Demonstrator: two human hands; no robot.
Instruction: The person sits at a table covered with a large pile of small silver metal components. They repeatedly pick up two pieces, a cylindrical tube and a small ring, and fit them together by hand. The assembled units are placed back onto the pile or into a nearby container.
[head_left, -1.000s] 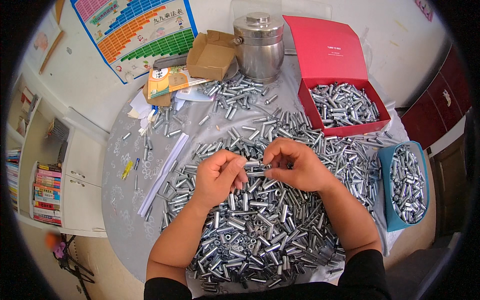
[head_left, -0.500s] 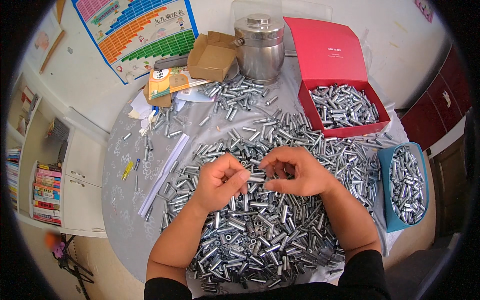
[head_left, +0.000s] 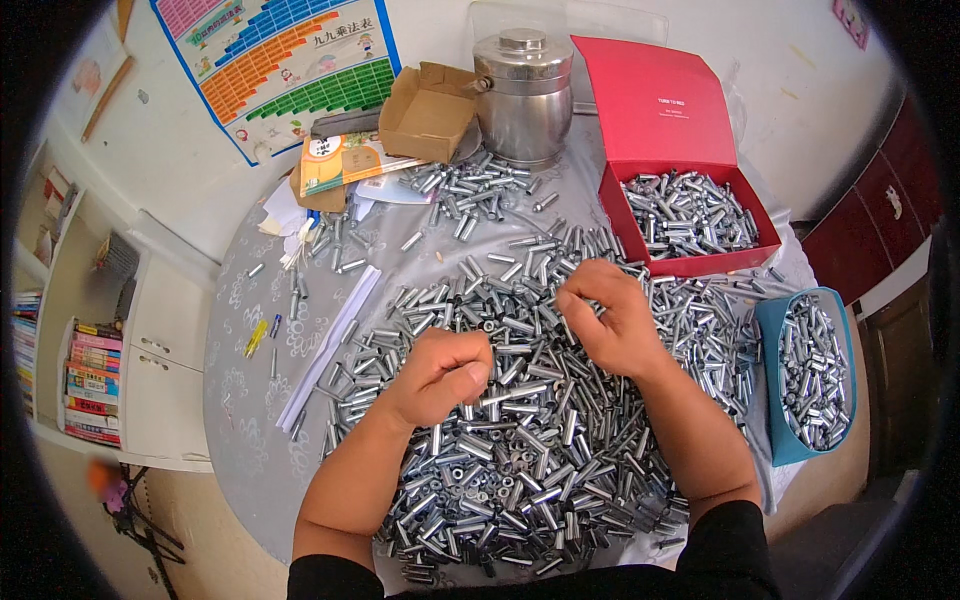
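Note:
A broad heap of silver sleeve anchors [head_left: 540, 470], with short tubes, bolts and loose nuts among them, spreads over the table under both hands. My left hand [head_left: 440, 378] is closed above the middle of the heap, thumb pressed against the curled fingers; whatever it grips is hidden. Farther back and to the right, my right hand [head_left: 610, 320] hangs over the heap with its fingers curled downward. Its fingertips are turned away, so I cannot make out what is in them. The two hands are apart.
An open red box [head_left: 690, 262] full of sleeve anchors stands at the back right, a teal bin [head_left: 770, 375] of them at the right edge. At the back are a steel pot [head_left: 525, 105], a cardboard box [head_left: 425, 115] and books. A white strip [head_left: 325, 350] lies left.
My hands were close together over the heap with fingertips nearly meeting. Now my right hand has moved away and back with its fingers curled down; the left has dropped slightly and closed more tightly.

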